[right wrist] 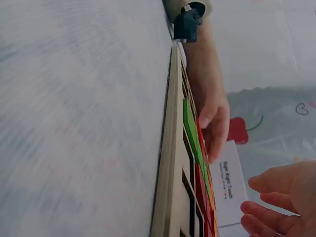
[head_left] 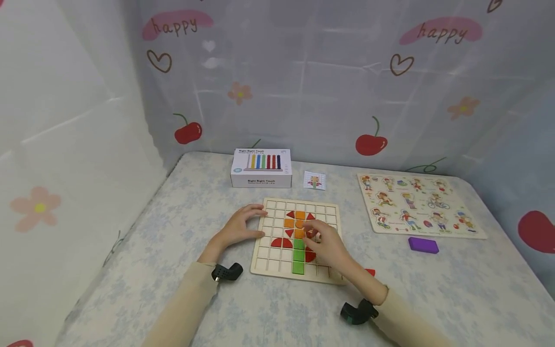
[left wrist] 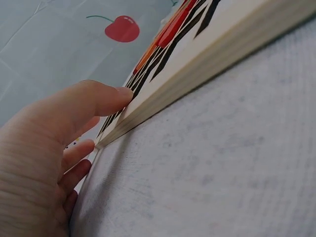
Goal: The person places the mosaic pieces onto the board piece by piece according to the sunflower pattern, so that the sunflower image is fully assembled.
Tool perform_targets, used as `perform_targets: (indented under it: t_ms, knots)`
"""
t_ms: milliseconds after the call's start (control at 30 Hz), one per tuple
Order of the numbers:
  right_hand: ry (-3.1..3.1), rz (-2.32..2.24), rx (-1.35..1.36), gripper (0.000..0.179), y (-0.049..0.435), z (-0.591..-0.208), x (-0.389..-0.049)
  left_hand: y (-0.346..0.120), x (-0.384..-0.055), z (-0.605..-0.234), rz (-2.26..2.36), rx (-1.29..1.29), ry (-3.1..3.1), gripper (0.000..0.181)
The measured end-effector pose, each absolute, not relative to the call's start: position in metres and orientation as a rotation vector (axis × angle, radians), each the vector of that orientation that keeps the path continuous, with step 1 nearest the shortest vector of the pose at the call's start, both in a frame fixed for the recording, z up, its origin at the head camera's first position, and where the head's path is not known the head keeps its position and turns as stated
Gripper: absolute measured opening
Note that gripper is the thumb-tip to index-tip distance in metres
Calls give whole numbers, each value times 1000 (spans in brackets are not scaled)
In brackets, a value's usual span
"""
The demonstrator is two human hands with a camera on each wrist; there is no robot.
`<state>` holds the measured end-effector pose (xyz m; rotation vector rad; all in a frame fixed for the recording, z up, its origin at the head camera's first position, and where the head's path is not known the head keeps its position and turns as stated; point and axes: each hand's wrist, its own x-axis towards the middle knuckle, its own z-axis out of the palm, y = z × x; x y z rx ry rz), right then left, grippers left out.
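Note:
A square wooden grid board [head_left: 260, 266] lies on the table with colored pieces in its cells. Orange squares [head_left: 300, 215] run down the upper middle, with small red triangles [head_left: 290, 214] around them. Below are a green strip [head_left: 298, 255] and red rounded pieces [head_left: 282, 242]. My left hand [head_left: 236, 226] rests at the board's left side; its thumb [left wrist: 116, 100] touches the edge in the left wrist view. Over the right half of the board hovers my right hand [head_left: 326, 243], thumb and fingers apart and no piece visible between them. It hides some cells beneath.
A white box [head_left: 261, 180] and a small pattern card [head_left: 314, 180] sit behind the board. To the right lie a picture puzzle board [head_left: 420, 205] and a purple block [head_left: 423, 245]. A red piece [head_left: 370, 272] shows partly beside my right forearm.

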<state>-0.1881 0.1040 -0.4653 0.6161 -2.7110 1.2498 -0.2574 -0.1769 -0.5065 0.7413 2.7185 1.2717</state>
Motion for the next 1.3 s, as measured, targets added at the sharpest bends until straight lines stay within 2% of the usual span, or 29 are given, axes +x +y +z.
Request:
perform_targets:
  t_ms: [167,400,533,700,1100,1300]
  knots:
    - [-2711,1162,492,30,146,-464,-172,-179,-256,-506,1272,719,2716,57]
    - [-2866,1068,260,38,204,-466,-144,-182,-255,-508,1288,716,2711,57]
    - [-2933,1069,220,43,222,-473,-129,-184,-257,-508,1271,724,2731,56]
    - [-2865,1135,275,46,226,-482,-120,-184,-259,-507,1286,751,2732,56]
    - [-2804,1212,350,40,213,-490,-130,-179,-259,-506,1296,745,2713,58]
    - [-2811,1219,327,50,216,-490,-130,-177,-257,-504,1315,728,2689,58]
